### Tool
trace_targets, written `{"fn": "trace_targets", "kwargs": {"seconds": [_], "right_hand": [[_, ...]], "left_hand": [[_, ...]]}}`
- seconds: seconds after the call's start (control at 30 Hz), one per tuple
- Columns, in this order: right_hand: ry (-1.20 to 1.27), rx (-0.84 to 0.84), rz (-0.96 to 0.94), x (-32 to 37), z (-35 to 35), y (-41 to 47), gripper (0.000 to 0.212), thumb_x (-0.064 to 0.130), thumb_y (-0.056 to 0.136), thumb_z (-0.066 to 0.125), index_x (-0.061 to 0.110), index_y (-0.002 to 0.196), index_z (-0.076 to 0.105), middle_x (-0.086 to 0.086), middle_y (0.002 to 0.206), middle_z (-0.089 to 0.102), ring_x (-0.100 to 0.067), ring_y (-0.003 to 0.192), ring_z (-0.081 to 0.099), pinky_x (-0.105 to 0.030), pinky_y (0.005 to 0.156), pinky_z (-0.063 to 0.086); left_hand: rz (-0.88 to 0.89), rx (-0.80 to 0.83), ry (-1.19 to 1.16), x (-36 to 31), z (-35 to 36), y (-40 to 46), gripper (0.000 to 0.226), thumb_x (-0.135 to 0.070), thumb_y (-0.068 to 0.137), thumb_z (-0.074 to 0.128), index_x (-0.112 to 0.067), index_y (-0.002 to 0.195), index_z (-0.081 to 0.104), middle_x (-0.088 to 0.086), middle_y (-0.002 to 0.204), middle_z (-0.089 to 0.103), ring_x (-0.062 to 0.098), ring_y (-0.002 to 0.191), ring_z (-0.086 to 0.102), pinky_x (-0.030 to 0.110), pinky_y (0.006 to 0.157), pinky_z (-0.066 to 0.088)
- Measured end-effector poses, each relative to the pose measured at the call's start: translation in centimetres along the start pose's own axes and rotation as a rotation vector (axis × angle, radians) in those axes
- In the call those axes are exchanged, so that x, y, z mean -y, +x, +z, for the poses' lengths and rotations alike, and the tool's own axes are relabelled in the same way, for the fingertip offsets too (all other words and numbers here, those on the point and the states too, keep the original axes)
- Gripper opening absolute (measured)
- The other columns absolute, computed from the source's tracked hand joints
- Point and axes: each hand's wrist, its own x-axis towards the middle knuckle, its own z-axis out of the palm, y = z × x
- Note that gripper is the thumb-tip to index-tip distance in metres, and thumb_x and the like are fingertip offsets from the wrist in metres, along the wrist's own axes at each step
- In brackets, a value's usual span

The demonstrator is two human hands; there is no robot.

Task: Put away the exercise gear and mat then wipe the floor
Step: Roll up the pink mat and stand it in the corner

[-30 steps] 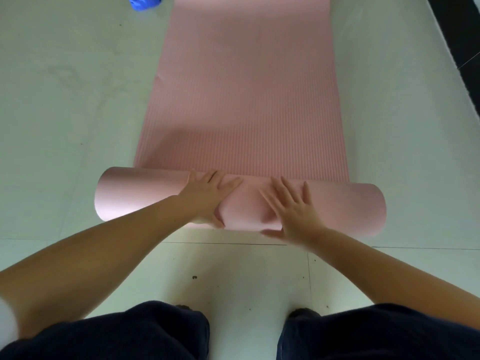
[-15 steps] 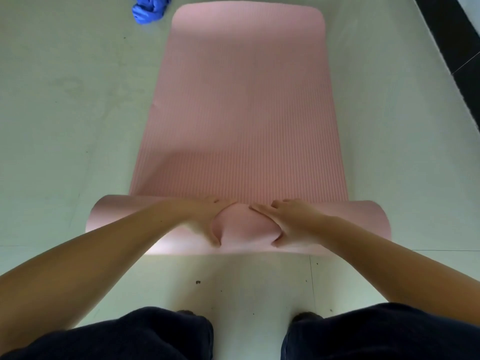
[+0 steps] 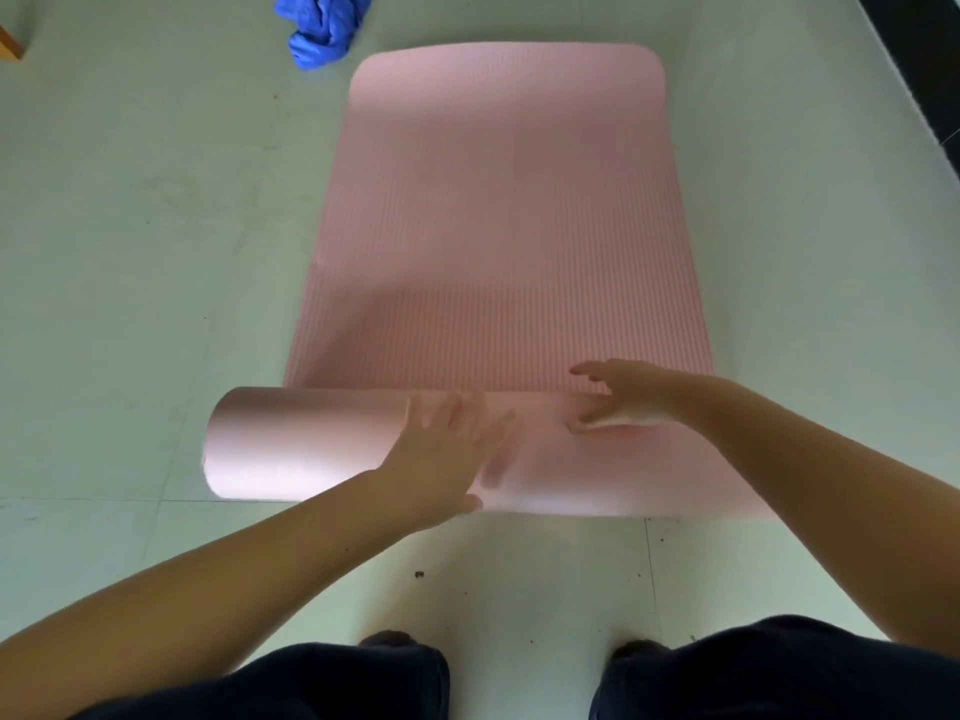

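The pink mat (image 3: 498, 226) lies lengthwise on the pale green floor (image 3: 130, 252), with its far end flat and its rounded corners visible. Its near end is wound into a roll (image 3: 311, 444) that lies across the mat, directly in front of my knees. The left end of the roll sticks out past the left edge of the flat part. The flat part shows fine ribbing; the outside of the roll is smooth.

My left hand (image 3: 447, 449) rests palm down on top of the roll, near its middle. The fingers are straight and spread wide, pointing away from me; they grip nothing.

My right hand (image 3: 618, 394) is at the far edge of the roll, right of centre, where the roll meets the flat mat. Its fingers are extended and loosely spread. The lower fingers touch the roll surface; the upper fingers are raised above the flat mat. This hand is slightly blurred, so I cannot tell whether the thumb makes contact.

A crumpled blue cloth (image 3: 322, 28) lies on the floor beyond the far left corner of the mat, near it but apart. A brown wooden corner (image 3: 10, 44) shows at the left edge of the view. My dark trousers (image 3: 779, 672) fill the bottom of the view.
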Motion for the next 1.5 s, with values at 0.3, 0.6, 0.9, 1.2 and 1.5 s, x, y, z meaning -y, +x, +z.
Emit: {"fn": "trace_targets", "kwargs": {"seconds": [0.3,0.6,0.9,1.2,1.5], "right_hand": [[-0.389,-0.330,-0.147,0.9,3.6,-2.2,0.099,0.064,0.084,0.050,0.023,0.151,-0.011,-0.010,0.160,-0.002,-0.029,0.147,-0.001,-0.058,0.115,0.004],[-0.554,-0.392,-0.200,0.5,3.3,-0.7,0.104,0.056,0.074,0.063,0.032,0.151,-0.003,-0.010,0.140,0.039,-0.031,0.123,0.041,-0.043,0.099,0.032],[-0.352,0.144,-0.228,2.8,3.7,-5.0,0.107,0.054,0.069,0.075,0.039,0.149,0.005,-0.007,0.130,0.051,-0.031,0.115,0.052,-0.040,0.099,0.039],[-0.173,0.366,-0.184,2.3,2.3,-2.6,0.109,0.045,0.064,0.082,0.038,0.148,0.012,-0.001,0.145,0.042,-0.027,0.130,0.042,-0.040,0.107,0.033],[0.030,-0.124,-0.022,-0.5,-1.2,-1.3,0.074,0.041,0.085,0.066,0.024,0.147,0.030,-0.008,0.147,0.039,-0.028,0.132,0.041,-0.038,0.108,0.034]], "left_hand": [[-0.096,-0.021,0.027,4.2,0.2,5.0,0.122,-0.069,0.068,0.063,-0.033,0.145,-0.025,0.016,0.157,-0.009,0.035,0.145,-0.003,0.063,0.106,0.020],[-0.053,-0.019,-0.007,5.6,0.2,5.6,0.115,-0.069,0.066,0.058,-0.034,0.147,-0.016,0.009,0.149,0.019,0.029,0.138,0.017,0.055,0.104,0.023],[0.107,0.429,-0.393,4.1,0.2,1.8,0.119,-0.054,0.065,0.078,-0.037,0.150,-0.004,-0.001,0.156,0.020,0.021,0.140,0.026,0.039,0.115,0.024],[0.064,0.364,-0.290,2.7,-1.7,0.0,0.101,-0.055,0.078,0.066,-0.029,0.151,0.000,0.001,0.152,0.022,0.022,0.137,0.027,0.040,0.110,0.031],[-0.135,0.094,-0.081,-0.1,0.1,-1.0,0.109,-0.060,0.083,0.057,-0.027,0.146,-0.026,0.015,0.156,-0.019,0.039,0.144,-0.011,0.066,0.108,0.010]]}}
